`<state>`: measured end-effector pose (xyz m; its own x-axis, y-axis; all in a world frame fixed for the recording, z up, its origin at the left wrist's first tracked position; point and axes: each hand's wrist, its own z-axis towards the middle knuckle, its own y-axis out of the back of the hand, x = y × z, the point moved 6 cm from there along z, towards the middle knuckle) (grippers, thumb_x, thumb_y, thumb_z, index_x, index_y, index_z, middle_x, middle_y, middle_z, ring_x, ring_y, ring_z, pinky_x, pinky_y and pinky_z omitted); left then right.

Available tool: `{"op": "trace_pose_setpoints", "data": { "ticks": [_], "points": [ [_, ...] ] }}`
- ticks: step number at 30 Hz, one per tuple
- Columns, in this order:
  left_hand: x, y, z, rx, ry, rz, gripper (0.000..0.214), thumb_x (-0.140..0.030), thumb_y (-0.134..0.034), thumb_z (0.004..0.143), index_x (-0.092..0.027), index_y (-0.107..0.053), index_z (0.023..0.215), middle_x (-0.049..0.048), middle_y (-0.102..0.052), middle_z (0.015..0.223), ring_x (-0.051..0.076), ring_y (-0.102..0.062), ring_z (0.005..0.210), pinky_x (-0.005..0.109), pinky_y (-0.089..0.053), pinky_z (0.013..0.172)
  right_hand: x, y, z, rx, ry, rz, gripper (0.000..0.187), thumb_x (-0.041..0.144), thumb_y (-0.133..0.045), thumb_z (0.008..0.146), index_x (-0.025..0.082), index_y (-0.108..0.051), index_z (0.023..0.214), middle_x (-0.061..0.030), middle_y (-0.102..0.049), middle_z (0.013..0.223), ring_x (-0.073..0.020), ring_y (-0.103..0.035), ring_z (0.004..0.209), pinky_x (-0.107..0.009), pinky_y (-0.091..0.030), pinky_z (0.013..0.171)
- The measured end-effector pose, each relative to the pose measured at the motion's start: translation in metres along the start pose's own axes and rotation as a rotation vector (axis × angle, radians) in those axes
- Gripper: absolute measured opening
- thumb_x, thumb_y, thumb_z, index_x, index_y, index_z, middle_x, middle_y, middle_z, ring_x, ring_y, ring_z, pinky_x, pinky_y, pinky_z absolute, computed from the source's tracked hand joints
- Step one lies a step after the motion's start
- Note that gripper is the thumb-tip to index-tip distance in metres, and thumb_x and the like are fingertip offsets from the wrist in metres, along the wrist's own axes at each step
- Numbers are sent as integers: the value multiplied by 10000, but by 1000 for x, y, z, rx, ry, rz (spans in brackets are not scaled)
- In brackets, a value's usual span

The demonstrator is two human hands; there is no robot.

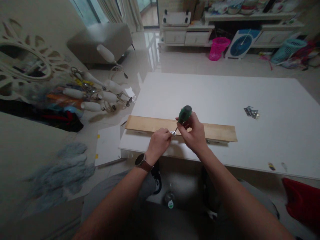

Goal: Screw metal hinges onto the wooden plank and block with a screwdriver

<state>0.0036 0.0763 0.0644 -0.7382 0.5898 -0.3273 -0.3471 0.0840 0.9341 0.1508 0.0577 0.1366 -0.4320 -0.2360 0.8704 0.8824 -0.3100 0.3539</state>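
- Right hand [193, 132]: fingers wrapped round the handle of a screwdriver [185, 114], which leans with its handle up and its shaft down toward the near edge of the wood.
- Left hand [160, 140]: fingertips bunched right at a small shiny metal piece [174, 133] by the driver's tip. Can't tell if they're actually pinching it or just pressing beside it.
- What I'd worry about: with that lean the tip could skate off, and those left fingertips are right in the firing line. The wood could get gouged too.
- Also, I can't see a clamp, so a hard twist might swivel the wooden board [150, 124]. If the left fingers slacken, the metal piece could turn crooked.
- Materials: the handle is chunky and rounded, green and black, with a thin metal shaft. The board is a long, narrow, pale-brown plank, smooth-looking, lying left to right along the near side of the counter [212, 95].
- Another metal bit [208, 141] peeks out under the plank's near edge, right of the right wrist.
- Counter's a broad, flat white slab with a soft sheen.
- Far right on it: a little heap of flat metal brackets [252, 112].
- Near right corner: a small dark-and-yellow item [271, 166], too blurry to call.
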Motion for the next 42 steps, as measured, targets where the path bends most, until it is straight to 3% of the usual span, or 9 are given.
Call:
{"op": "trace_pose_setpoints", "data": {
  "ticks": [8,18,24,30,35,42],
  "points": [
    [1,-2,0,1,3,-21,178,-101,-622,988,-189,-753,907,73,-714,954,223,-637,961,338,-494,833,-4,0,0,0,9,11,260,306,-710,871,261,-607,1105,-11,-749,895,-173,-679,717,-329,-542,666],
    [2,-1,0,-7,6,-62,181,-91,-626,985,-190,-765,926,71,-715,954,217,-636,959,331,-499,840,4,-1,1,26,36,19,358,220,-618,871,252,-586,1226,-28,-741,1031,-149,-686,729,-321,-570,684],
    [2,-2,0,-9,14,-61,195,-82,-615,979,-195,-758,908,73,-702,948,218,-628,950,331,-502,835,0,1,2,-14,49,-56,183,277,-699,865,249,-631,1033,-18,-663,893,-163,-620,705,-330,-538,645],
    [2,-1,0,8,10,-65,201,-77,-604,983,-190,-760,924,77,-693,946,218,-625,959,331,-507,847,-11,-1,1,11,-62,12,312,315,-720,863,259,-617,1152,-11,-732,882,-193,-687,738,-352,-554,674],
    [3,-2,0,-9,5,-68,186,-83,-617,984,-188,-761,933,72,-695,941,218,-624,952,330,-500,838,-3,-1,1,3,-22,62,247,246,-673,848,253,-589,1080,-21,-761,963,-163,-677,741,-321,-551,671],
    [2,-2,0,-13,-3,-75,195,-72,-611,981,-188,-757,922,69,-697,937,219,-626,952,332,-495,835,-1,0,2,0,-12,46,275,226,-649,857,264,-585,1121,-21,-749,1001,-149,-660,721,-317,-549,658]
  ]
}}
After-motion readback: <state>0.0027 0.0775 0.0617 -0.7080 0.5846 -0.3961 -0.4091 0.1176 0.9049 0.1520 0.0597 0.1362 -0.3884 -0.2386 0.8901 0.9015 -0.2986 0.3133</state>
